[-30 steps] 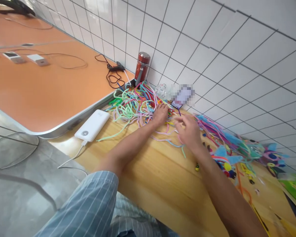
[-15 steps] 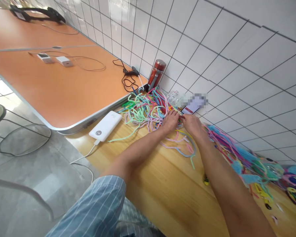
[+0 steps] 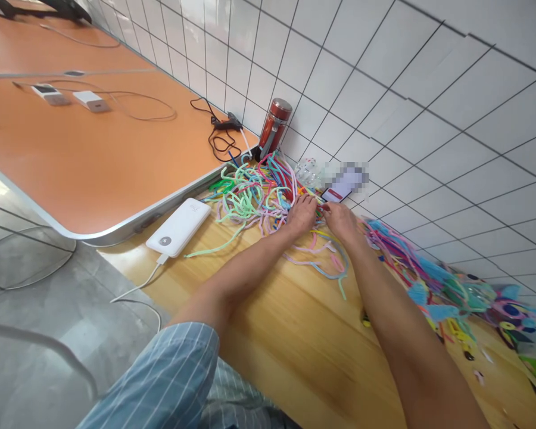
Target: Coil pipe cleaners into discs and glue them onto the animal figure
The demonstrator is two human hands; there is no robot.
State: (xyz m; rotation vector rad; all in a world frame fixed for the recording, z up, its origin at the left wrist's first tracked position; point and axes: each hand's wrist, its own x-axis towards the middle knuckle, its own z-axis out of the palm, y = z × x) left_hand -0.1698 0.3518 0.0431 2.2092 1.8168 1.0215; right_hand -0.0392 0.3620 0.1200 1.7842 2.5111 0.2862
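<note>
A tangled pile of pipe cleaners in green, pink, blue and red lies on the wooden table. My left hand is at the pile's right side, its bent fingers closed over some pipe cleaners. Close beside it, my right hand has thumb and fingers drawn together in a pinch. Something small and dark reddish shows at those fingertips, too small to name. Below the hands, a curved blue pipe cleaner lies loose. A phone with a lit, partly blurred screen stands just behind my right hand.
A red thermos stands by the tiled wall, next to crumpled clear plastic. The white power bank has a cable plugged in. More craft pieces lie along the wall at right. An orange table adjoins at left, with chargers and cords.
The view has shifted slightly, so everything sits a bit further left. Both hands stay together at the pile, with only small finger movement.
</note>
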